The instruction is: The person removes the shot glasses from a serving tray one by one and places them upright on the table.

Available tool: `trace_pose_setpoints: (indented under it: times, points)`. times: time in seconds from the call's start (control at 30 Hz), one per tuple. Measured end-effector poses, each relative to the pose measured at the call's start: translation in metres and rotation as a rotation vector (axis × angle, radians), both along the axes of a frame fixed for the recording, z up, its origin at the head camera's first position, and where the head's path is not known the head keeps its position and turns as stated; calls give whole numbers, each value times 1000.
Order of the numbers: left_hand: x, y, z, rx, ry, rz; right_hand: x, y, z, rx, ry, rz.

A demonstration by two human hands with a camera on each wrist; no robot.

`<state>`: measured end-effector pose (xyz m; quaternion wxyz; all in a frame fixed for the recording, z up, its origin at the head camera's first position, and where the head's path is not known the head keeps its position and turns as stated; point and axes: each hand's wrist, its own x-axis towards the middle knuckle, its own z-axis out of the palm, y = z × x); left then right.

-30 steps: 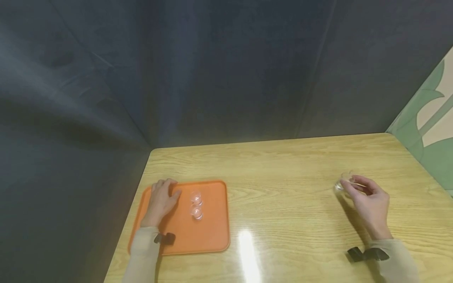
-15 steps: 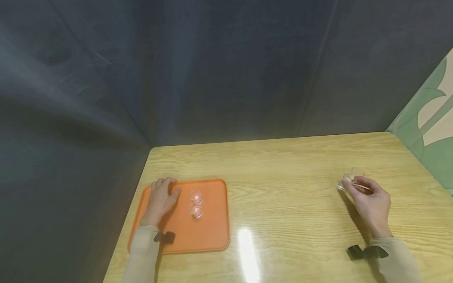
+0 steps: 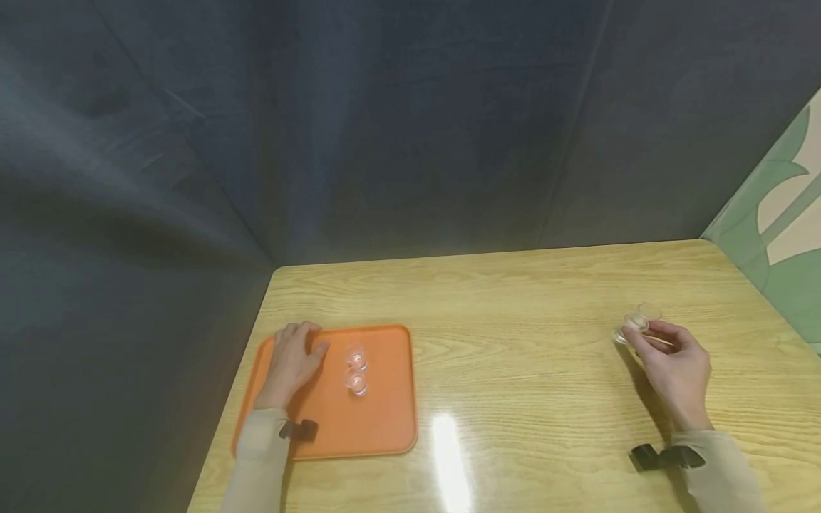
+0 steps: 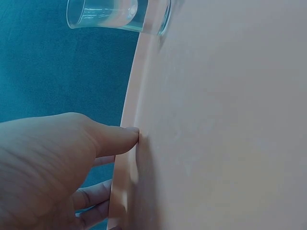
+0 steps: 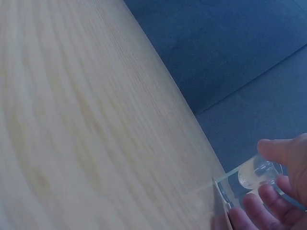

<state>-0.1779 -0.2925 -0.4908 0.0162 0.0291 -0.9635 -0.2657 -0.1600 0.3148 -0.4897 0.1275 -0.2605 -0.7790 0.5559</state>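
We are finding the left hand [image 3: 291, 367] gripping the rim of the orange rectangular tray [image 3: 385, 427] near its far left corner: its thumb is lying at the inner side, its other fingers are passing behind the outer side. Well to the right, the right hand [image 3: 673, 367] is grasping a small, clear, cylindrical cup [image 3: 636, 322] between thumb and fingers, at its fingertips, above the yellow wood-grain table [image 3: 513, 342].

On the tray, just right of the left hand, a farther clear cup [image 3: 356, 360] and a nearer clear cup [image 3: 358, 385] are standing upright, overlapping in the head view.

We are not managing to tell whether these two are touching, or what any cup is containing. The left wrist view is cutting off one cup; the rim is hiding left fingertips. Right fingers are partly covering the held cup, leaving table contact uncertain.
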Motion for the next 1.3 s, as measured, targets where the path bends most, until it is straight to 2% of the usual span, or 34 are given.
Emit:
trace_pose_setpoints:
  times: [0.27,0.5,0.63,0.83,1.3]
  points:
    - [0,0,-1,6,1,-2,0,-2,3,-5,2,-39]
    - [1,0,-1,6,10,-8,3,-7,11,75,116,-82]
    - [3,0,0,7,0,-13,5,-12,17,132,153,-85]
    - [2,-1,0,9,-4,-11,7,-29,20,206,236,-26]
    - [1,0,1,-5,-2,-1,12,-86,19,194,410,210]
